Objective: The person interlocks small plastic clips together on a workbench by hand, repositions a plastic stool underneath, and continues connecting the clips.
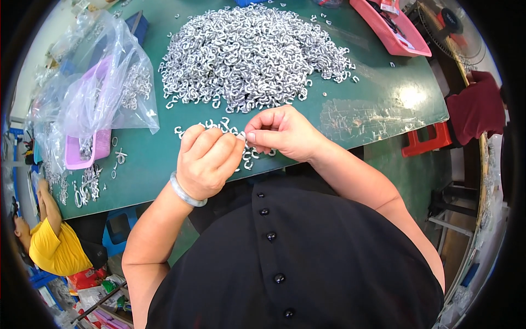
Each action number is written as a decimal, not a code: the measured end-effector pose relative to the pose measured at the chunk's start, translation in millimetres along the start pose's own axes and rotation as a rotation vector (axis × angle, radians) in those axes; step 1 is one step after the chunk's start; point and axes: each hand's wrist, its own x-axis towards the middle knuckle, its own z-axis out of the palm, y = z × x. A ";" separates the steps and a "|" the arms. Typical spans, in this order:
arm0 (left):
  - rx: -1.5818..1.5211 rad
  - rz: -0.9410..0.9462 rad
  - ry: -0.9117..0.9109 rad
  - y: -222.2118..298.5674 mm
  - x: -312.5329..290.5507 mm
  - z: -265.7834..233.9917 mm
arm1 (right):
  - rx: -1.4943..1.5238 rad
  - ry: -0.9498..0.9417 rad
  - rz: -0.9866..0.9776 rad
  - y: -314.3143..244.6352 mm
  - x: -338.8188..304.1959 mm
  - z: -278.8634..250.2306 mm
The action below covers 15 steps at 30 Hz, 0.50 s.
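Observation:
My left hand (207,159), with a pale bangle (188,191) on its wrist, is closed with its knuckles up. Its fingertips meet those of my right hand (285,133), which pinches with thumb and index finger. Whatever they hold between them is too small and too covered to make out. Under and around the fingers lies a loose scatter of small silvery C-shaped pieces (249,160), partly hidden by my hands. Just beyond rises a large heap of the same curved pieces (241,57) on the green table (356,118).
Left of the heap, a clear plastic bag (118,93) partly covers a purple basket (102,148). Ring-like parts (87,186) lie nearby. A pink basket (392,33) and a fan (452,27) stand far right, above a red stool (427,140). A person in yellow (60,247) works at left.

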 end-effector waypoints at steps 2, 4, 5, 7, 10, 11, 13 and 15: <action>-0.005 -0.009 -0.005 0.1 -0.3 -0.3 | -0.003 -0.008 0.004 -0.8 0.4 0.0; -0.023 -0.022 -0.007 -0.2 -0.3 0.4 | -0.007 -0.012 0.007 -0.6 0.4 -0.5; -0.025 -0.022 -0.006 -0.6 -0.4 1.1 | -0.002 -0.019 0.006 -0.1 0.2 -1.0; -0.066 -0.051 0.025 -1.5 -1.3 2.2 | 0.004 -0.026 0.007 0.0 0.1 -1.3; -0.076 -0.078 0.042 -1.6 -1.6 1.8 | 0.018 -0.023 0.020 -1.0 0.2 -1.0; -0.077 -0.077 0.042 -1.9 -1.3 1.7 | 0.023 -0.026 0.019 -1.0 0.1 -1.2; -0.070 -0.051 0.021 -2.4 -0.6 1.0 | 0.029 -0.029 0.018 -1.4 -0.2 -1.4; -0.069 -0.039 0.022 -2.6 -0.7 1.1 | 0.037 -0.030 0.025 -2.3 -0.4 -1.4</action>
